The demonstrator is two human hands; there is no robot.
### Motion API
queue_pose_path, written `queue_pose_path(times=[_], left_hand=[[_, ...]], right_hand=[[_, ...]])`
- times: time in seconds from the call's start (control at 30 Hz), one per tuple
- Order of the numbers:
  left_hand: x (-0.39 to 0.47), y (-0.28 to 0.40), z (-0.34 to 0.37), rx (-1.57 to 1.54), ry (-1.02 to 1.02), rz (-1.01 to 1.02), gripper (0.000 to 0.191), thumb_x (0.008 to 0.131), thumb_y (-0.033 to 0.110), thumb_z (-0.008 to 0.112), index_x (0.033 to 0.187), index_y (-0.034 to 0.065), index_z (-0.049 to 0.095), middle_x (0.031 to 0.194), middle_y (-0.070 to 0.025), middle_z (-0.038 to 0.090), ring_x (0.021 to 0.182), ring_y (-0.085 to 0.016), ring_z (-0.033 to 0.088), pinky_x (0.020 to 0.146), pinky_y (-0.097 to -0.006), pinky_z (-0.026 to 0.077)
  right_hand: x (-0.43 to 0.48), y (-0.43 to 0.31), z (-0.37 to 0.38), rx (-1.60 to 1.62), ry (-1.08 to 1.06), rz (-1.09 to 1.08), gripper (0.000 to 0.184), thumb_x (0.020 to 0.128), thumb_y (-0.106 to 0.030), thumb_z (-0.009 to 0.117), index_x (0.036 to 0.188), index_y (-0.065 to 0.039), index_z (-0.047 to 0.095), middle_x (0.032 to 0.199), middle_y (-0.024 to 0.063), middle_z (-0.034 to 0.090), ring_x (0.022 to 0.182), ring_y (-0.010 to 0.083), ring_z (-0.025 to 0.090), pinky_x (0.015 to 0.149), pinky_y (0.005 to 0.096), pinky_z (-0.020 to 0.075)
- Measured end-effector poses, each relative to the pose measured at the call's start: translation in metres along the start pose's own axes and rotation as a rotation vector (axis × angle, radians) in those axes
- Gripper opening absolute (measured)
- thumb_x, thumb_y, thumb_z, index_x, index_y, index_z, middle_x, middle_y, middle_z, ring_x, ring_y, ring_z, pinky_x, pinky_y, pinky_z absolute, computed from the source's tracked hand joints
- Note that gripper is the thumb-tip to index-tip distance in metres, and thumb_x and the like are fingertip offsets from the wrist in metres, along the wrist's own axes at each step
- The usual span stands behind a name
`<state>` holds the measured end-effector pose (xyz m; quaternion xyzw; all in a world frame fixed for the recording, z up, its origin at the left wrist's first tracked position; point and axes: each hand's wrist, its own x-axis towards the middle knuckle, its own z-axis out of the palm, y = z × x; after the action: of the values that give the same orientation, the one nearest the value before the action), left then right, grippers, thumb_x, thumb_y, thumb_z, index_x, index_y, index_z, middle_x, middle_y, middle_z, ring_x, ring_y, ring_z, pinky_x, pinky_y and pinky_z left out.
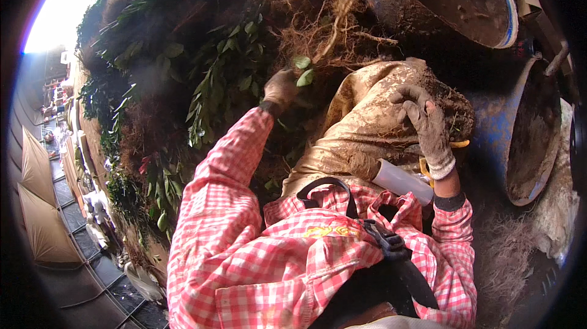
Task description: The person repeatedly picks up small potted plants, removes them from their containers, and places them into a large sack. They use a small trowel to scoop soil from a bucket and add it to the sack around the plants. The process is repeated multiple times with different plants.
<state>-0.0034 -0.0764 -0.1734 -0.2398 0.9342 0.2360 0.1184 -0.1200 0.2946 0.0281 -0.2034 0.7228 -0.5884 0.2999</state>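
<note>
My left hand [280, 88], in a soiled glove, reaches over the plants beside two green leaves [303, 71] and bare-root woody plants [337, 21]. Its fingertips are hidden, so its hold is unclear. My right hand [419, 120] is raised above my muddy lap, with bent fingers partly apart, nothing visible in them and one fingertip bare through the dirty glove. Beneath and beside it lies a tool with yellow handles [460, 144], partly hidden. A translucent plastic cylinder [399, 181] lies across my lap near the right wrist. Soil-covered tan trousers [353, 118] cover my legs.
Leafy plants with roots [215, 76] are heaped at left and ahead. Two soil-caked blue drums stand at right, one upper [506, 3] and one lower [493, 122]. Fine roots [502, 255] lie at lower right. Tan sheets [41, 223] are at far left.
</note>
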Motion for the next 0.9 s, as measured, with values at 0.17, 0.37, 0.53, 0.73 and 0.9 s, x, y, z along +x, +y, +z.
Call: queue_pose_path(times=[0.17,0.37,0.53,0.73,0.9], left_hand=[[0.000,-0.040,-0.097,-0.460,0.199,0.154,0.024,0.089,0.023,0.065,0.108,0.0071,0.068,0.099,-0.0149,0.071,0.088,-0.033,0.069,0.079,-0.0377,0.054],[0.058,-0.121,-0.174,0.573,0.128,0.130,0.027,0.087,0.012,0.060,0.113,0.0085,0.067,0.112,-0.0145,0.068,0.100,-0.031,0.067,0.083,-0.0399,0.055],[-0.005,-0.132,-0.188,0.126,0.268,0.436,0.029,0.088,0.015,0.060,0.116,0.0080,0.066,0.109,-0.0100,0.068,0.094,-0.026,0.067,0.079,-0.0342,0.056],[-0.094,-0.054,-0.098,-1.014,-0.440,-0.213,0.061,0.093,0.038,0.066,0.140,0.0031,0.049,0.138,-0.0167,0.053,0.124,-0.028,0.049,0.105,-0.0405,0.042],[-0.043,-0.020,-0.023,0.153,0.071,-0.064,0.112,0.074,0.049,0.082,0.157,0.0088,0.019,0.153,-0.0270,0.036,0.145,-0.035,0.031,0.119,-0.0445,0.027]], right_hand=[[-0.007,-0.008,0.001,-0.002,-0.011,0.033,0.036,0.102,-0.028,0.055,0.127,-0.002,0.057,0.104,0.0019,0.066,0.080,0.0073,0.056,0.073,0.0225,0.0462],[-0.004,-0.011,0.002,-0.088,-0.009,-0.022,0.034,0.102,-0.027,0.054,0.124,-0.003,0.060,0.104,0.0020,0.066,0.083,0.0083,0.057,0.082,0.0250,0.0457],[-0.010,-0.006,0.002,-0.035,0.015,0.064,0.033,0.102,-0.024,0.053,0.125,-0.001,0.059,0.105,0.0038,0.066,0.079,0.0071,0.057,0.073,0.0226,0.0458],[-0.007,-0.001,-0.002,-0.050,0.006,0.083,0.027,0.101,-0.016,0.054,0.123,0.000,0.060,0.099,0.0041,0.069,0.076,0.0075,0.057,0.073,0.0230,0.0466],[-0.005,-0.002,0.001,-0.011,0.036,0.085,0.026,0.101,-0.016,0.055,0.122,0.000,0.060,0.099,0.0041,0.069,0.075,0.0072,0.056,0.072,0.0228,0.0461]])
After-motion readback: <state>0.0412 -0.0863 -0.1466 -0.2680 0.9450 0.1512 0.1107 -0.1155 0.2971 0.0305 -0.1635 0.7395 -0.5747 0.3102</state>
